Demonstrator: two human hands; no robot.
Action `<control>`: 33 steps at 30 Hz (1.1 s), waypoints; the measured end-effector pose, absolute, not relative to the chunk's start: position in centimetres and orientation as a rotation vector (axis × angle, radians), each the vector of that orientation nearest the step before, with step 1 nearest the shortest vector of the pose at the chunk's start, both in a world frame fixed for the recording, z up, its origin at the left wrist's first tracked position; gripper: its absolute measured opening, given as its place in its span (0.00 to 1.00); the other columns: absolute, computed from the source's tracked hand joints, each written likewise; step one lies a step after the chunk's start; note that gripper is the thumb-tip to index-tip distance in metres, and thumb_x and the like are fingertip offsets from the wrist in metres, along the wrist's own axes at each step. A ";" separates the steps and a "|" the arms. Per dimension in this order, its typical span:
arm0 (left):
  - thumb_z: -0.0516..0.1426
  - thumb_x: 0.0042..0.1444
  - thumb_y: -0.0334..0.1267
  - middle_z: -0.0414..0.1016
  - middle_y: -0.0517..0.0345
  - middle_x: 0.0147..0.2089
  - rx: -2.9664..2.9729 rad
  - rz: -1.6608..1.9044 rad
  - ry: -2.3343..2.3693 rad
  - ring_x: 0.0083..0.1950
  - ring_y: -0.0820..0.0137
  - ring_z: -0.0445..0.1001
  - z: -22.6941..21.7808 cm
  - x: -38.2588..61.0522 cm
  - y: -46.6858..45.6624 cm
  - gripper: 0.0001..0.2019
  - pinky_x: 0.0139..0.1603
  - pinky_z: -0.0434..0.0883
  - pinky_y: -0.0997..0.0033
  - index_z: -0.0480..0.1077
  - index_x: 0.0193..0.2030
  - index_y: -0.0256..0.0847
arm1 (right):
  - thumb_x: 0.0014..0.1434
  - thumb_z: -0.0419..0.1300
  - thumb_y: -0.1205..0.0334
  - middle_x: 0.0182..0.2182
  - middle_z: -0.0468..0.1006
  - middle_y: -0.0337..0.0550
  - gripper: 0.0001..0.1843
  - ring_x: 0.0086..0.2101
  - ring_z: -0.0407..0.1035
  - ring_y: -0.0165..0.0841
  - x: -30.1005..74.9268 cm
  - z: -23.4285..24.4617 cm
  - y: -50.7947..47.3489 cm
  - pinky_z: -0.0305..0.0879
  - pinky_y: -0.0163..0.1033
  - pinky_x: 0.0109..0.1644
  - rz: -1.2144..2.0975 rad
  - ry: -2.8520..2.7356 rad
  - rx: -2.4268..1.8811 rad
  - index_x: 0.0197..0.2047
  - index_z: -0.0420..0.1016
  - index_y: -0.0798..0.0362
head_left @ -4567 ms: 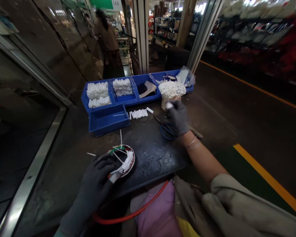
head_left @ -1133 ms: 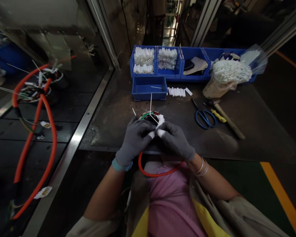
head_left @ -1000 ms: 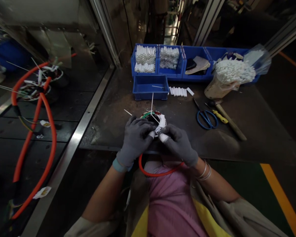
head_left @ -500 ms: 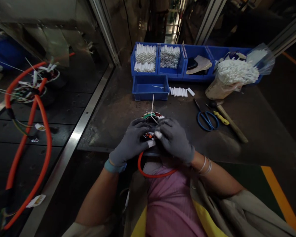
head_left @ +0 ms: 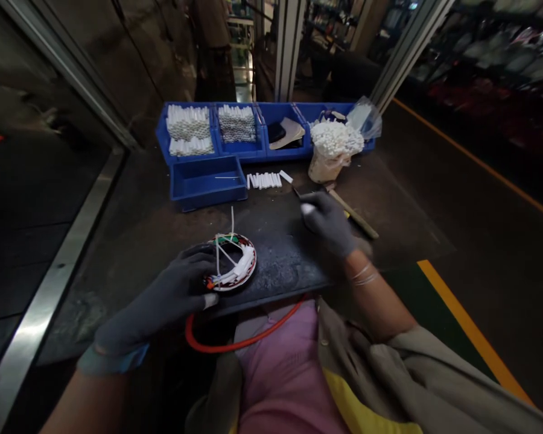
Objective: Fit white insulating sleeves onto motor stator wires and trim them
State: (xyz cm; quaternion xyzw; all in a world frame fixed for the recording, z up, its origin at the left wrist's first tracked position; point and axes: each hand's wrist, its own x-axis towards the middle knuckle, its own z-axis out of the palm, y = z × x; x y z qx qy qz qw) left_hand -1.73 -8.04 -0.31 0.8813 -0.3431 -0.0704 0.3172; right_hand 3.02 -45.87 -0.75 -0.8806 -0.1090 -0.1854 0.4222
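Note:
A round wound coil ring [head_left: 235,265] with white sleeves, white ties and coloured wires lies on the dark work mat [head_left: 285,265]. My left hand [head_left: 163,295], in a grey glove, grips the ring's near left edge between thumb and fingers. An orange cable [head_left: 235,343] runs from the ring down over my lap. My right hand [head_left: 328,222], also gloved, is stretched out over the mat just short of a bag of white tubes [head_left: 332,144]. It is blurred, and its fingers hide whatever lies under them. A scissor blade [head_left: 295,191] pokes out beside it.
Blue bins [head_left: 253,150] at the back hold stacked white tubes; an open blue tray [head_left: 208,184] and a row of loose white tubes [head_left: 265,179] lie in front. A wooden tool handle [head_left: 355,216] lies right of my hand. A metal rail [head_left: 58,271] runs along the left.
Both hands were together on the ring. My right hand has left it and reached forward and right toward the scissors and bag; my left keeps hold. My head turned right.

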 end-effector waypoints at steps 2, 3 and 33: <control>0.66 0.55 0.46 0.75 0.51 0.64 2.313 -0.222 -0.929 0.70 0.45 0.66 -0.1 -1.6 -8.1 0.18 0.68 0.69 0.44 0.79 0.52 0.49 | 0.64 0.57 0.63 0.51 0.80 0.56 0.18 0.51 0.74 0.44 2.6 -1.5 -52.7 0.67 0.46 0.57 -0.511 0.115 -2.528 0.54 0.79 0.58; 0.65 0.55 0.45 0.74 0.51 0.66 2.315 -0.226 -0.929 0.70 0.45 0.65 0.0 -1.8 -8.2 0.19 0.68 0.69 0.43 0.78 0.55 0.48 | 0.62 0.58 0.64 0.54 0.79 0.60 0.22 0.51 0.74 0.46 2.4 -2.0 -55.5 0.68 0.47 0.57 -0.385 0.246 -2.711 0.58 0.78 0.60; 0.64 0.54 0.41 0.77 0.49 0.62 2.424 0.053 -0.539 0.66 0.51 0.72 -1.0 -4.8 -14.0 0.28 0.76 0.52 0.44 0.71 0.63 0.43 | 0.73 0.48 0.40 0.26 0.77 0.44 0.26 0.26 0.70 0.36 -8.9 -2.0 -47.3 0.55 0.39 0.31 0.146 -0.954 -2.400 0.35 0.72 0.52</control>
